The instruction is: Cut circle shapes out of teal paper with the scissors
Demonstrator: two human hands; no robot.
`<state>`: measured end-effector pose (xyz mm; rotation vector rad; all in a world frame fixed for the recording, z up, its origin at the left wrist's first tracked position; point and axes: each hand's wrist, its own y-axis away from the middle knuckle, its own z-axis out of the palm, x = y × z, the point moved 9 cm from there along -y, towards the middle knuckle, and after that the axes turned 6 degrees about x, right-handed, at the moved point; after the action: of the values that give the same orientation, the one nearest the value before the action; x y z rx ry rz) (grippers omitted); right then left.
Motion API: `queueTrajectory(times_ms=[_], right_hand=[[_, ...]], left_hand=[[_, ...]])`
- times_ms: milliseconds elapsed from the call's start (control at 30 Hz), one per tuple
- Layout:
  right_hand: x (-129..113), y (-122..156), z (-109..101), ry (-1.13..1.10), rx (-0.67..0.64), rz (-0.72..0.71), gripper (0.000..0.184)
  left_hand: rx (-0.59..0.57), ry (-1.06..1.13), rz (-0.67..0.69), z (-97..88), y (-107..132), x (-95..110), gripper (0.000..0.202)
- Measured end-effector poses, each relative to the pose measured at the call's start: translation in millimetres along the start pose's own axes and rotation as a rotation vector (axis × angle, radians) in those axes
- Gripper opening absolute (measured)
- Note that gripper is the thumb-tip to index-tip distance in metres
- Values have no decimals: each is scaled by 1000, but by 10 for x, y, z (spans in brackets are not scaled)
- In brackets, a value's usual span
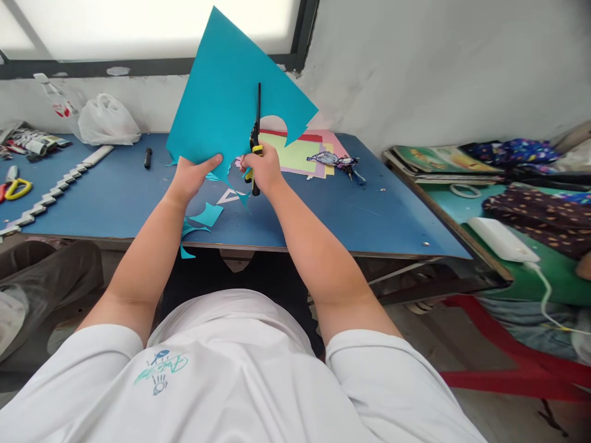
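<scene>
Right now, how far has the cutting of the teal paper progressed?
Done: teal offcuts lie on the blue table, and the teal sheet has a jagged lower edge and a rounded notch. In hand: the left hand holds the sheet up; the right hand works scissors into it. Left: most of the sheet is uncut.

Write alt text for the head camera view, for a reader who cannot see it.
Seen from above, a person's left hand holds up a teal paper sheet while the right hand works scissors into it over a blue table. Teal scraps lie near the table's front edge, and coloured sheets lie behind the hands.
</scene>
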<state>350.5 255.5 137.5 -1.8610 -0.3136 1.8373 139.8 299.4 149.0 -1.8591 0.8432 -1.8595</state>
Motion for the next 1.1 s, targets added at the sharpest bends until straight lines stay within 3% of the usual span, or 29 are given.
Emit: queueTrajectory(times_ms=[233, 567, 1100], right_hand=[[-4, 6, -45, -21, 52, 25, 20], [41, -6, -70, 19, 33, 52, 30], [-25, -10, -196, 74, 86, 42, 23]], left_hand=[[-58, -15, -25, 77, 81, 6, 107], [-75, -14, -30, 118, 122, 56, 121], [-55, 58, -65, 90, 76, 11, 126]])
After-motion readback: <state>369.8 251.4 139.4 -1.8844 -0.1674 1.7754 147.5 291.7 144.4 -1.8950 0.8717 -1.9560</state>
